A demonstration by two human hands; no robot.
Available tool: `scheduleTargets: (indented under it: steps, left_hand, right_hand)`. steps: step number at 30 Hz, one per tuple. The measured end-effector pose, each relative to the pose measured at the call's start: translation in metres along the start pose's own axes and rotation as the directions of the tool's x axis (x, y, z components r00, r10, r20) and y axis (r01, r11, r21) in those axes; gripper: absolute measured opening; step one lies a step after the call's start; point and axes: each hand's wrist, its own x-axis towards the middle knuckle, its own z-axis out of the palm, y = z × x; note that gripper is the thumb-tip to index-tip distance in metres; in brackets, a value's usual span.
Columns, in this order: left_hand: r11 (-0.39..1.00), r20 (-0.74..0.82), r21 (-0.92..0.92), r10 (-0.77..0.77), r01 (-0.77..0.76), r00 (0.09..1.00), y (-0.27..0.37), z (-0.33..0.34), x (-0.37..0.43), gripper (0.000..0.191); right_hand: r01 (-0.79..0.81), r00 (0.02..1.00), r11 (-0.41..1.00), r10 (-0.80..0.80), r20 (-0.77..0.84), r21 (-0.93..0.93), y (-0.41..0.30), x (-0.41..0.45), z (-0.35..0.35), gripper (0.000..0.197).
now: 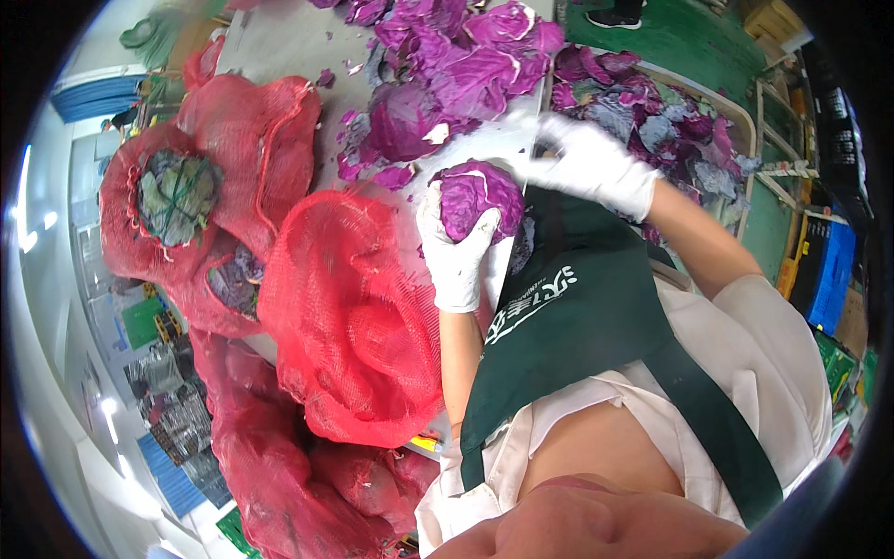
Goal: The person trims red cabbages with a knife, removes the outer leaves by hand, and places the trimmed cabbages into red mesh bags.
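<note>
My left hand, in a white glove, grips a head of red cabbage just in front of the dark green apron. The thumb lies across the near side of the head, and its purple leaves show pale veins. My right hand, also gloved in white, is blurred beside the cabbage, above the table's edge. Whether its fingers hold anything is not clear. Loose red cabbage leaves are heaped on the metal table beyond both hands.
An opened red mesh sack lies left of my left hand. Full mesh sacks stand behind it, one showing a cabbage. On the right, a bin holds discarded leaves. Another person's shoe is on the green floor.
</note>
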Motion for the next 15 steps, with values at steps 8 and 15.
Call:
scheduleTargets:
  steps: [8, 15]
  left_hand:
    - [0.984, 0.159, 0.176, -0.012, -0.016, 0.987, 0.019, 0.009, 0.006, 0.088]
    - [0.836, 0.144, 0.519, 0.121, -0.179, 0.982, 0.018, 0.012, 0.012, 0.097]
  right_hand:
    - [0.217, 0.969, 0.957, -0.189, 0.157, -0.190, 0.005, 0.013, 0.043, 0.079]
    - [0.148, 0.982, 0.958, -0.115, 0.147, -0.244, -0.004, 0.022, 0.034, 0.068]
